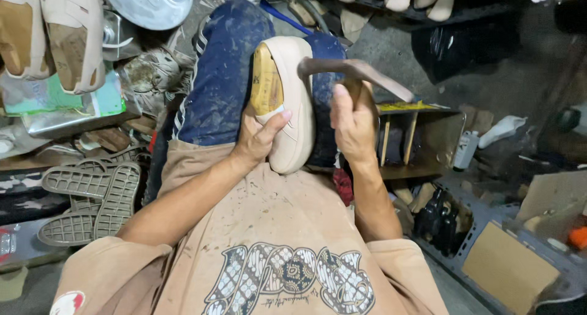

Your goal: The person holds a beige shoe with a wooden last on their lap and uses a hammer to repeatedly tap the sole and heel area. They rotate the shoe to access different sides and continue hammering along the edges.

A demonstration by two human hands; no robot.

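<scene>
A beige shoe on a wooden last is being steadied on the lap by the left hand, its fingers curled around the edge. A hammer is being gripped in the closed right hand, its head touching the shoe's side; rubber outsoles are lying nearby.

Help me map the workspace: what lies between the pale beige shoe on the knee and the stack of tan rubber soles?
In the head view, the person's blue-trousered leg lies between the shoe and the soles.
</scene>
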